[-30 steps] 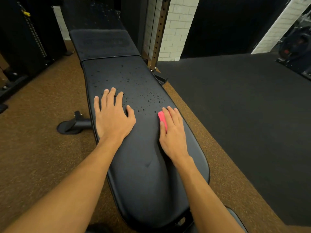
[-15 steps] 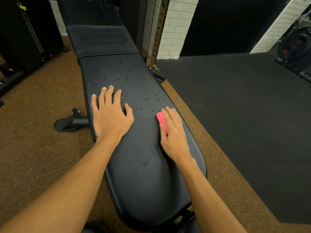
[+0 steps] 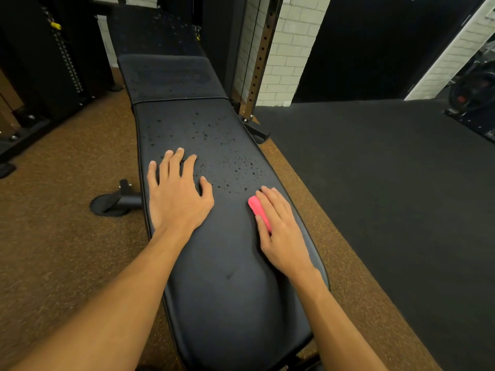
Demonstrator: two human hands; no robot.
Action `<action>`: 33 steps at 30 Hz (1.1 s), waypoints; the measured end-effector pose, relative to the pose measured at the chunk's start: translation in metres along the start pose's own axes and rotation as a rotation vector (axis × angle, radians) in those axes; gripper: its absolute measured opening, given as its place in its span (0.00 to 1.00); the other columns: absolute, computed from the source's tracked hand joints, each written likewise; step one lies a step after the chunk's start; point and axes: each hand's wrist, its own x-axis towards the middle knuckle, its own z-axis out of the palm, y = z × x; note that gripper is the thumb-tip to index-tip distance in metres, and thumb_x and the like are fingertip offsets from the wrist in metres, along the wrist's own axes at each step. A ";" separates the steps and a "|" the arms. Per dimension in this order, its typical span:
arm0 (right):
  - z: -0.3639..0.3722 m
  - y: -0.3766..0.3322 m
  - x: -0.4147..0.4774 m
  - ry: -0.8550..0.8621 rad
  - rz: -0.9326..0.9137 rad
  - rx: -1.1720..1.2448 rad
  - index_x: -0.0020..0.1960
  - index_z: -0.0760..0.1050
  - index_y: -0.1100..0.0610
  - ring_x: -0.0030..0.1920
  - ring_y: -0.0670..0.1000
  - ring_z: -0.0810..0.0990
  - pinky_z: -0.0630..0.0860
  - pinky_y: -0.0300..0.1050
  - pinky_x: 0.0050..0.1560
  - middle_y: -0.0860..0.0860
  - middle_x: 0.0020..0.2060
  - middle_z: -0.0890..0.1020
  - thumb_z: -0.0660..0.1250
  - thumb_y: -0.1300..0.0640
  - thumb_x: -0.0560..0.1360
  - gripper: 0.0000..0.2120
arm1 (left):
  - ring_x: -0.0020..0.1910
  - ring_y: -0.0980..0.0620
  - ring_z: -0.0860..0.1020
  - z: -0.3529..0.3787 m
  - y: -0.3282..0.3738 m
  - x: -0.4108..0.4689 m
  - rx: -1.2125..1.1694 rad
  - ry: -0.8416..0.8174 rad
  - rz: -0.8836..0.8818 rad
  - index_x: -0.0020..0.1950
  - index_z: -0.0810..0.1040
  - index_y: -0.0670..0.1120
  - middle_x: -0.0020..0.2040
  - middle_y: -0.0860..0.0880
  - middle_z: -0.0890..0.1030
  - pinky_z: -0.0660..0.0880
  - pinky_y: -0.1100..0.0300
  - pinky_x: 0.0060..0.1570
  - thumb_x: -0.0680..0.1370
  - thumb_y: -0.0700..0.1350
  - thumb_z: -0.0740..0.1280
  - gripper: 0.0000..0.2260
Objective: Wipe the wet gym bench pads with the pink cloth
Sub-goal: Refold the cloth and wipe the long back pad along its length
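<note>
A long black bench pad runs away from me, with water drops across its middle. Beyond a seam lies a second, shorter pad, dull and damp-looking. My left hand rests flat on the pad's left side, fingers spread, holding nothing. My right hand presses a folded pink cloth onto the pad near its right edge; only the cloth's left strip shows beside my fingers. The drops lie just beyond both hands.
A black bench foot sticks out on the brown floor at left. A perforated rack upright stands by the bench's far right, with a white brick wall behind. Dark rubber flooring spreads to the right. Black equipment lines the far left.
Both hands stay in nearly the same spots on the pad. The view has shifted slightly, so the bench sits a little lower in the frame than half a second ago.
</note>
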 end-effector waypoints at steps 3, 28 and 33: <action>-0.005 0.016 -0.001 0.073 0.089 0.005 0.81 0.69 0.57 0.84 0.52 0.61 0.58 0.52 0.84 0.52 0.81 0.68 0.60 0.54 0.89 0.22 | 0.83 0.45 0.60 0.001 0.000 0.001 0.002 -0.003 -0.005 0.79 0.72 0.47 0.81 0.46 0.67 0.53 0.42 0.83 0.82 0.54 0.61 0.25; 0.011 -0.018 0.016 0.012 0.059 0.020 0.83 0.66 0.55 0.86 0.49 0.54 0.54 0.48 0.85 0.49 0.84 0.64 0.57 0.51 0.90 0.23 | 0.83 0.45 0.60 -0.003 0.000 0.000 -0.010 -0.014 -0.016 0.79 0.72 0.47 0.82 0.45 0.67 0.52 0.41 0.82 0.82 0.53 0.62 0.25; 0.027 -0.035 0.052 0.057 0.220 0.019 0.83 0.66 0.57 0.86 0.55 0.55 0.57 0.56 0.85 0.53 0.83 0.65 0.56 0.53 0.89 0.23 | 0.84 0.44 0.59 -0.003 -0.003 0.002 -0.024 -0.045 -0.001 0.80 0.71 0.46 0.83 0.44 0.66 0.52 0.39 0.82 0.83 0.53 0.60 0.26</action>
